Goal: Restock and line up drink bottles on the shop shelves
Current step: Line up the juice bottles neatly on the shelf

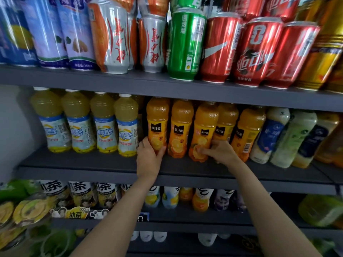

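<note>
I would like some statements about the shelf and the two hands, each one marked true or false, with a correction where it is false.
1. The left hand grips the leftmost orange juice bottle near its base. True.
2. The right hand rests on a red can. False: it holds the third orange juice bottle low down; the red cans stand on the shelf above.
3. The pale yellow bottles stand left of the orange juice bottles. True.
4. The green can stands on the same shelf as the orange juice. False: it is one shelf higher.
5. Both hands work on the middle shelf. True.
</note>
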Motion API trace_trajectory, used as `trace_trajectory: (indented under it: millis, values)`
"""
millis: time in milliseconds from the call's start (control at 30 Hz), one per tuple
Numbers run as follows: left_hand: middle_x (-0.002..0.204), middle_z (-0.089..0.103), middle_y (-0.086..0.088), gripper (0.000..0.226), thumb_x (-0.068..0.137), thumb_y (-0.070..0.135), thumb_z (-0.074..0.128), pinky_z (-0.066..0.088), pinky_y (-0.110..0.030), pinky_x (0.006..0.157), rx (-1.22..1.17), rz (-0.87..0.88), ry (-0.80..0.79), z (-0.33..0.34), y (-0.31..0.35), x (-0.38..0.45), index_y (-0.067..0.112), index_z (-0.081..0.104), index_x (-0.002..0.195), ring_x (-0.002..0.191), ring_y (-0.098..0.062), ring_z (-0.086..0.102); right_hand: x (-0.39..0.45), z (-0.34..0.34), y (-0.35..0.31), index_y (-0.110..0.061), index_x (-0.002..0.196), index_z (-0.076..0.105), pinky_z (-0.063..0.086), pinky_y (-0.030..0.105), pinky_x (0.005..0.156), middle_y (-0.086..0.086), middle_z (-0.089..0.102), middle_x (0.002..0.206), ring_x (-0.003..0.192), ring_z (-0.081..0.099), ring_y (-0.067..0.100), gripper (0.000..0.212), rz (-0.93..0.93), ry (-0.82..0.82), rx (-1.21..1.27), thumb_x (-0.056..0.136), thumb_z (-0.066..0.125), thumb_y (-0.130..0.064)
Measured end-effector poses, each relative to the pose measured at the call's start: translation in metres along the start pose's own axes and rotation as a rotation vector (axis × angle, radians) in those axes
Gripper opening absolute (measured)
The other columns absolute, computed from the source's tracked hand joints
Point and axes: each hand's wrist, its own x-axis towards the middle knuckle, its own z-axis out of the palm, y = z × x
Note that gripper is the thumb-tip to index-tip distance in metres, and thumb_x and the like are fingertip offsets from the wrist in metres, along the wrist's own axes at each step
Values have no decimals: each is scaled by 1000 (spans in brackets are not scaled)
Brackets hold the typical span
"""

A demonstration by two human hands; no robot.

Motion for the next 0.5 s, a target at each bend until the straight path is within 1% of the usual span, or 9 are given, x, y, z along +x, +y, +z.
trace_trajectory:
  millis: [33, 67, 100, 167, 267, 333, 400, 433, 500]
  values:
    - [123, 50, -18, 60, 85, 32, 65, 42, -39, 91, 1, 1, 1, 0, 0, 0, 0, 40, 128, 116, -31, 46, -1, 5, -3, -13, 122, 55, 47, 27, 78, 7, 63, 117, 102, 59, 23, 61, 2, 46, -49, 73, 74, -45]
    - [124, 50, -18, 60, 85, 32, 64, 42, -38, 91, 6, 1, 1, 0, 1, 0, 0, 40, 129, 116, -31, 46, -3, 12, -6, -14, 127, 50, 45, 33, 87, 7, 59, 124, 112, 56, 26, 71, 12, 125, -112, 71, 73, -51]
    - [124, 49, -19, 60, 85, 32, 64, 41, -38, 91, 11, -2, -3, -1, 1, 0, 0, 39, 129, 117, -31, 46, -6, 20, -11, -13, 128, 46, 44, 37, 90, 9, 57, 126, 116, 54, 29, 78, 38, 225, -170, 69, 71, -58]
    - [125, 48, -18, 60, 85, 32, 64, 41, -38, 91, 12, -13, -14, -1, 2, 0, 0, 38, 130, 118, -31, 45, -11, 33, -20, -10, 125, 39, 45, 40, 85, 12, 55, 124, 115, 53, 32, 82, 101, 384, -240, 69, 68, -62]
    - [125, 48, -19, 60, 85, 32, 63, 42, -39, 90, 17, -16, -25, -1, 2, 0, 0, 38, 129, 117, -32, 45, -10, 39, -21, -6, 125, 38, 43, 42, 90, 13, 44, 130, 124, 42, 32, 78, 86, 435, -237, 72, 71, -54]
    - [125, 48, -20, 60, 85, 32, 64, 42, -40, 90, 20, -17, -24, -1, 1, 1, 0, 38, 129, 117, -32, 45, -7, 31, -17, -3, 123, 45, 40, 37, 95, 14, 42, 131, 125, 39, 30, 70, -20, 393, -169, 73, 74, -42]
    - [125, 48, -20, 60, 85, 32, 64, 42, -40, 90, 23, -16, -22, 0, 1, 0, 0, 38, 129, 117, -33, 45, -7, 22, -11, -6, 119, 51, 40, 29, 91, 11, 51, 124, 117, 47, 23, 56, -126, 264, -40, 74, 76, -28]
    - [125, 48, -20, 60, 85, 32, 64, 42, -39, 89, 27, -19, -23, -1, 1, 0, -1, 38, 128, 117, -33, 45, -7, 17, -9, -9, 119, 51, 41, 27, 88, 7, 54, 120, 111, 50, 19, 52, -131, 174, 38, 75, 76, -22]
    - [125, 48, -21, 60, 85, 33, 63, 42, -39, 89, 36, -26, -26, -1, 2, 0, -1, 38, 128, 117, -33, 45, -10, 9, -6, -13, 124, 44, 44, 28, 85, 3, 55, 120, 109, 53, 18, 56, -89, 17, 202, 76, 73, -14]
